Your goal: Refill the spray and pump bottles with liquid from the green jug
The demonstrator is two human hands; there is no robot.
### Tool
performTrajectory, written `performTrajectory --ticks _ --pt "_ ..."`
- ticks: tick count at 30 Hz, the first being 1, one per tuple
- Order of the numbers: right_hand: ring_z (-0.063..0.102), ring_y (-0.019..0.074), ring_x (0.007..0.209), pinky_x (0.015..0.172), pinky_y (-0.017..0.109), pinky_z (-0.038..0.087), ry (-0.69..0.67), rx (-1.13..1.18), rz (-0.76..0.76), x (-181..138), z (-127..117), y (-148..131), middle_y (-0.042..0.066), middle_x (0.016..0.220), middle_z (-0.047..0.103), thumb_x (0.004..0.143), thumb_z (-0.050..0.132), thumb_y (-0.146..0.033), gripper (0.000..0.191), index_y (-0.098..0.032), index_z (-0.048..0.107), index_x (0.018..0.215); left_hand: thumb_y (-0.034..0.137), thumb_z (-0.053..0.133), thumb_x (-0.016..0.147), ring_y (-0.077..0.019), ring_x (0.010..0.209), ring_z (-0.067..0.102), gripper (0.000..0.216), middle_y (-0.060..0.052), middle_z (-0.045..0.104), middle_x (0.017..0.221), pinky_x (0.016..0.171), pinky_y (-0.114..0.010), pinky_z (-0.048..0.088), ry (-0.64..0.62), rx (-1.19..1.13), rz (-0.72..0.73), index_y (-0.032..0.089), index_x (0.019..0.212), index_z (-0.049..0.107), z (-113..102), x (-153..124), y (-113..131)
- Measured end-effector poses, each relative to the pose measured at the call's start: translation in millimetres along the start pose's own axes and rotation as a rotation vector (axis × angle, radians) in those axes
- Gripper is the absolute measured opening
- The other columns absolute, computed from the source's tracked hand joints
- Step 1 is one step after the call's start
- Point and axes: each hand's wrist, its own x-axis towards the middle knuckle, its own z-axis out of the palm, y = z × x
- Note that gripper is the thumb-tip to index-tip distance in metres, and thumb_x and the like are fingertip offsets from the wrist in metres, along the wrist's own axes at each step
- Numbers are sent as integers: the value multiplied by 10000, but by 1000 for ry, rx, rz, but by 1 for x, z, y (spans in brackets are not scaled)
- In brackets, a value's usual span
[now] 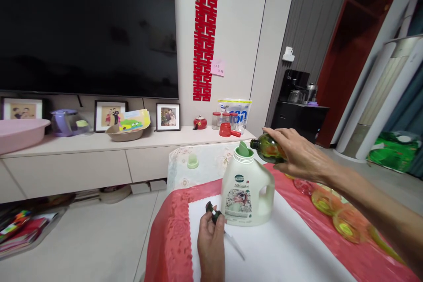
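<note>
Toward the far left corner of the table (155, 240), on pale floral cloth: a small green cap (192, 161), well apart from everything else. At the near edge, over the white sheet (280, 251): the left hand (210, 238), fingers curled and pressed together, pinching a black-bulbed dropper (214, 216), glass tube slanting down to the right, close above the sheet. Just beside and beyond it, upright mid-table on the white sheet: a white handled jug (246, 194) with a pictured label, open at the top, a green spout (243, 149) showing in the neck. Held tilted by that neck, mouth nearly at the spout: a small dark green bottle (268, 149), gripped round its body by the right hand (297, 152), fingers wrapped close. Along the right edge, on the red cloth (363, 260): a row of orange-and-yellow glass pieces (325, 202), blurred.
</note>
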Motion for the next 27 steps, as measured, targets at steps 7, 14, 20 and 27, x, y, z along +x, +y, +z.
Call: performTrajectory --ticks 7,14,20,27 --pt "461 291 1160 856 399 476 -59 -105 -32 12 -12 -9 126 1339 464 744 631 -269 902 -271 233 1554 304 824 711 -259 1074 724 438 -95 773 1048 905 -315 566 -4 10 -13 187 1074 608 -2 1 -2" --pt "468 285 1132 772 349 432 -91 -215 -59 20 -18 -13 121 1311 475 724 626 -227 906 -282 242 1543 265 811 728 -244 1021 739 395 -89 768 1073 871 -305 573 1 15 -16 190 1065 618 0 0 2" --pt "470 262 1081 698 287 341 -58 -303 -104 27 -23 -12 117 1279 490 709 622 -224 900 -291 270 1534 271 825 714 -254 1004 743 413 -84 773 1044 844 -312 581 -2 28 -11 191 1070 631 0 -2 4" --pt "473 246 1047 673 282 264 -65 -376 -123 32 -26 -18 104 1243 505 681 572 -149 860 -313 310 1484 238 804 738 -241 981 748 346 -80 775 1042 849 -306 582 8 24 -29 192 1031 626 3 -3 7"
